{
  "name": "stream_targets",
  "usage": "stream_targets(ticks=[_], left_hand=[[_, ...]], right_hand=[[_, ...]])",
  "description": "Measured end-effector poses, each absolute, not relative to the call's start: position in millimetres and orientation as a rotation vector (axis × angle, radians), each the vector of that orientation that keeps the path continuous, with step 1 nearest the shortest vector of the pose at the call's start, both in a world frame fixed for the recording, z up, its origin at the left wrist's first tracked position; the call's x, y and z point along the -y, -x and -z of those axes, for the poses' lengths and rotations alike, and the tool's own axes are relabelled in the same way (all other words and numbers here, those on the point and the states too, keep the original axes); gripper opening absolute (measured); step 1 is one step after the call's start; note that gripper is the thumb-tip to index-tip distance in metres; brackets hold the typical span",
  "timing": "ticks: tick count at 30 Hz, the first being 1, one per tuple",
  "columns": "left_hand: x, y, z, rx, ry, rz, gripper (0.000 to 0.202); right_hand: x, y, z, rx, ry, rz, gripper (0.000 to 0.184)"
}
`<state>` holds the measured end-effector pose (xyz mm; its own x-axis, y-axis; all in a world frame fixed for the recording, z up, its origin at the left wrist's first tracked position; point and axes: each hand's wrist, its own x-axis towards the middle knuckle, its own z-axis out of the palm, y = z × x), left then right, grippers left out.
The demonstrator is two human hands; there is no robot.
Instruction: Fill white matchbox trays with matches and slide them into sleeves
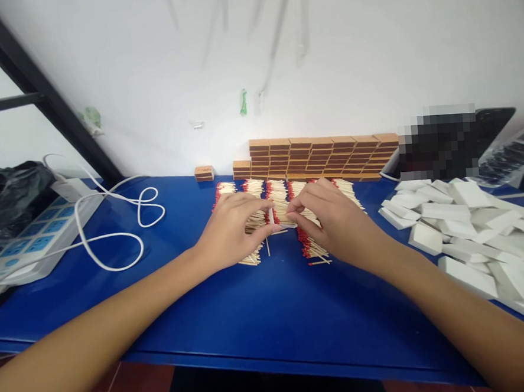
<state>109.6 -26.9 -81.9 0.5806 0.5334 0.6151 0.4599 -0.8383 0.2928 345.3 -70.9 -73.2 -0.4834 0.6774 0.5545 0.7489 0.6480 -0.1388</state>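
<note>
Rows of red-tipped matches [284,197] lie on a blue table [269,314], fanned out in front of me. My left hand [231,230] and my right hand [334,221] meet over them, fingers pinched on the two ends of a small white matchbox tray [283,218] filled with matches. Both hands rest partly on the match piles. Behind the matches a wall of brown matchboxes [322,157] is stacked against the white wall. One more brown matchbox [204,173] stands alone to its left.
A heap of white empty box trays [472,230] lies at the right. A power strip [37,233] with looping white cables [126,222] sits at the left beside a black bag [8,194]. A black metal frame [37,85] leans at the upper left.
</note>
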Motion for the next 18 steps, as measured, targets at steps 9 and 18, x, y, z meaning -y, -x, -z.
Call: stream_targets(ticks=[9, 18], left_hand=[[26.5, -111.3, 79.9, -0.912, -2.625, -1.090, 0.033], [21.3, -106.6, 74.1, -1.217, -2.549, -1.200, 0.025]], right_hand=[[71.2, -344.4, 72.1, 2.225, 1.038, 0.165, 0.010], [70.4, -341.7, 81.1, 2.314, 1.128, 0.082, 0.011]])
